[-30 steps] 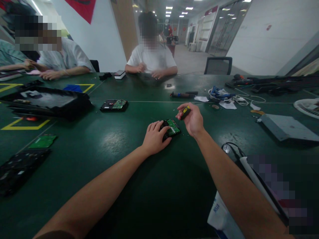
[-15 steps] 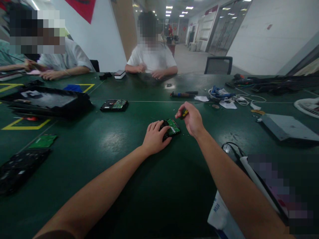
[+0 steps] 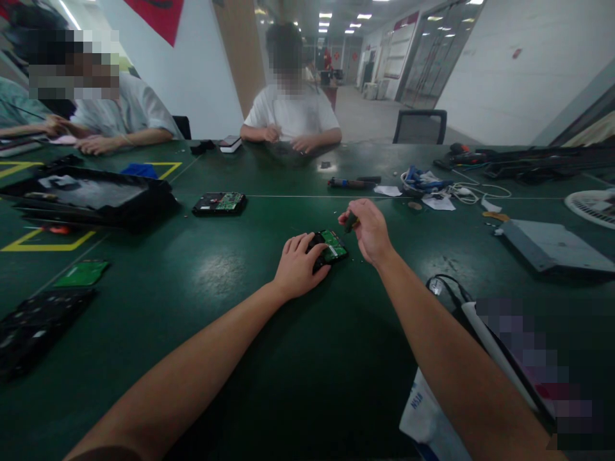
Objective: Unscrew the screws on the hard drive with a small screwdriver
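Observation:
A small hard drive, its green circuit board [image 3: 336, 242] facing up, lies on the dark green table. My left hand [image 3: 301, 264] is wrapped over its left part, fingers at the far side and thumb at the near side. Just right of the drive, my right hand [image 3: 369, 229] grips a short screwdriver [image 3: 352, 221] with a dark and yellow handle. Its thin tip is too small to make out, so I cannot tell whether it touches the board. A few tiny bits, perhaps screws, lie on the table beside the drive.
Another hard drive [image 3: 220, 203] lies further back left, near a black tray [image 3: 96, 198]. A loose green board [image 3: 81, 273] and a black drive body [image 3: 41, 330] are at left. At right are a grey metal box [image 3: 560, 246] and cables [image 3: 473, 189]. Co-workers sit opposite.
My right hand has turned the screwdriver: less yellow shows now, and its handle points more downward toward the drive. My left hand and the drive have stayed in place.

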`<state>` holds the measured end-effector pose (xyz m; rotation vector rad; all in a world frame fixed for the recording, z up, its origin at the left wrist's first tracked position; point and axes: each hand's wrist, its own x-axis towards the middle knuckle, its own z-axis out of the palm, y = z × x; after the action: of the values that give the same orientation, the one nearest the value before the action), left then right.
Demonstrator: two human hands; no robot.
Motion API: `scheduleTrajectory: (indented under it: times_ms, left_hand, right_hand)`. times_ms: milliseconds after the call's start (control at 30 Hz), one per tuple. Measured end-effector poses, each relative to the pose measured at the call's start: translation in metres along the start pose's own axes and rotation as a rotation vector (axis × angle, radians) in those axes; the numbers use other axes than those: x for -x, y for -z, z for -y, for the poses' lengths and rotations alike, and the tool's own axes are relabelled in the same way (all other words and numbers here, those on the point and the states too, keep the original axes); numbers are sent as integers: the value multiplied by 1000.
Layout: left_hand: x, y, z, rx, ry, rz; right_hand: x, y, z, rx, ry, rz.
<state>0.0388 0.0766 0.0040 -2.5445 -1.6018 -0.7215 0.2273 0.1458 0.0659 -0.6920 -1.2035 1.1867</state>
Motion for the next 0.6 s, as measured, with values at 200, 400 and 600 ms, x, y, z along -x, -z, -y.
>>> scheduleTrajectory:
  times_ms: [200, 400, 600]
  left_hand:
    - [0, 2, -1, 7, 4, 3]
    - [0, 0, 0, 10, 5, 10]
    - [0, -1, 1, 6, -4, -5]
  right_hand:
    - [1, -3, 4, -70, -35, 55]
    - [-2, 0, 0, -118, -37, 19]
    - [-2, 0, -3, -64, 12, -31]
